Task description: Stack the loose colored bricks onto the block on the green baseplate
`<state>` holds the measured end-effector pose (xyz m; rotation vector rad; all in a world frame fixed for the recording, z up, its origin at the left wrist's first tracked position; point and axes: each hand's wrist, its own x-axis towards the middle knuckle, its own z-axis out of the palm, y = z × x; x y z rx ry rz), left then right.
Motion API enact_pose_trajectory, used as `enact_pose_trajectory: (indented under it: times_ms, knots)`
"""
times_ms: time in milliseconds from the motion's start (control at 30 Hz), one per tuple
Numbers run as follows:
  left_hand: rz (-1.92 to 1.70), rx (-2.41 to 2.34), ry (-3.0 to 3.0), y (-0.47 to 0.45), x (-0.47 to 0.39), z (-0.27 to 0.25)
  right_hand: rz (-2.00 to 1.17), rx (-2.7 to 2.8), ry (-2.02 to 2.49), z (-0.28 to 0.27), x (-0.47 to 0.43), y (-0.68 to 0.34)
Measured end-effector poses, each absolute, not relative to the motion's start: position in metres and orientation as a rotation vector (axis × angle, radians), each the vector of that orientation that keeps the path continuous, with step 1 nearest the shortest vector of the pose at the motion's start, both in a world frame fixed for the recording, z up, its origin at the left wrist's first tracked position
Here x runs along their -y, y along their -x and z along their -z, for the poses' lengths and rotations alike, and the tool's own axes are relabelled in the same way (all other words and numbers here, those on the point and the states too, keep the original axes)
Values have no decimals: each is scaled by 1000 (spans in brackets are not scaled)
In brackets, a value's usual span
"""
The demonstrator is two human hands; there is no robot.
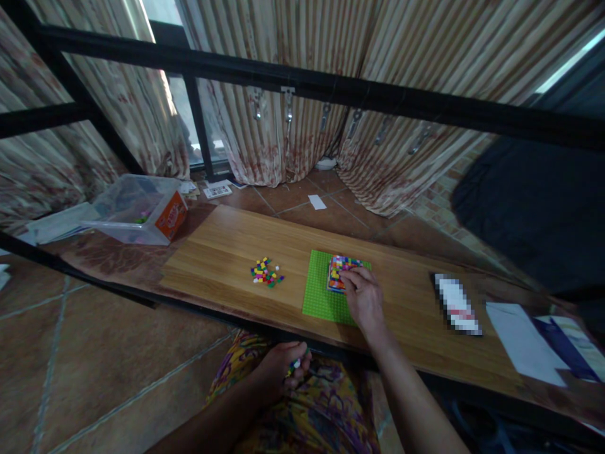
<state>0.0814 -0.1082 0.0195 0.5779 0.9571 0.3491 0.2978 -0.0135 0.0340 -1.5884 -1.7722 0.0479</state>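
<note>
A green baseplate (pixel 316 293) lies on the wooden board, with a block-shaped build of many-coloured toy bricks (pixel 334 277) standing on it. My right hand (pixel 363 293) is over the build, its thumb and fingers pinched together at the top. Whether a brick sits in that pinch is hidden. Low over my lap, before the table's edge, my left hand (pixel 290 366) is curled around a few small bricks (pixel 293 366), white, green and yellow ones showing. To the left of the baseplate is a loose pile of small coloured bricks (pixel 266 274).
A clear plastic bin (pixel 127 224) with an orange label stands at the left end. A pixelated dark-edged item (pixel 456 304) and a white sheet (pixel 522 340) lie on the right. A black metal bar (pixel 302 85) with hanging clips crosses in front of the curtains.
</note>
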Motion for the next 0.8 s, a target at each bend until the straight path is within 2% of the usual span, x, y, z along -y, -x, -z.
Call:
enact_pose_trajectory:
  times_ms: [800]
  knots:
    - [-409, -916, -545, -81, 108, -10, 44, 1560, 1679, -36, 9, -291]
